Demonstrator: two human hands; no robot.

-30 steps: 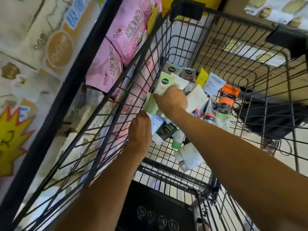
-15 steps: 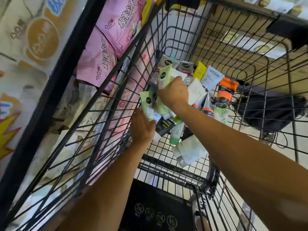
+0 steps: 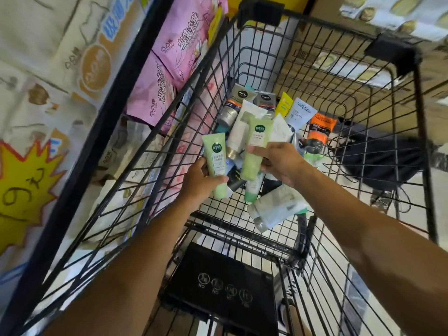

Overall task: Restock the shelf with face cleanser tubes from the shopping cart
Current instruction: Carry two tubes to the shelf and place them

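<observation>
Two pale green tubes are held up inside the cart [image 3: 242, 69], above the pile of tubes on its wire floor. The left hand [image 3: 198, 180] grips the left tube [image 3: 215, 163] around its lower half, fingers curled behind it and thumb across the front, so the tube stands nearly upright with its flat crimped end up and its dark round logo facing the camera. The right hand [image 3: 278, 163] holds the right tube [image 3: 254, 149] just beside the first, thumb on its front and fingers wrapped behind; this tube leans slightly right, crimped end up as well. The two do not touch. Beyond them in the cart lies the pile [image 3: 264, 112]: grey tubes at the far side, a white tube under the right tube, a small yellow one, a pale blue one and an orange tube [image 3: 320, 129] to the right. Nearer the camera than the hands a white tube [image 3: 276, 207] lies on the wire floor. Outside the cart's left wall are pink packs [image 3: 169, 69] and a yellow starburst sign [image 3: 24, 187].
</observation>
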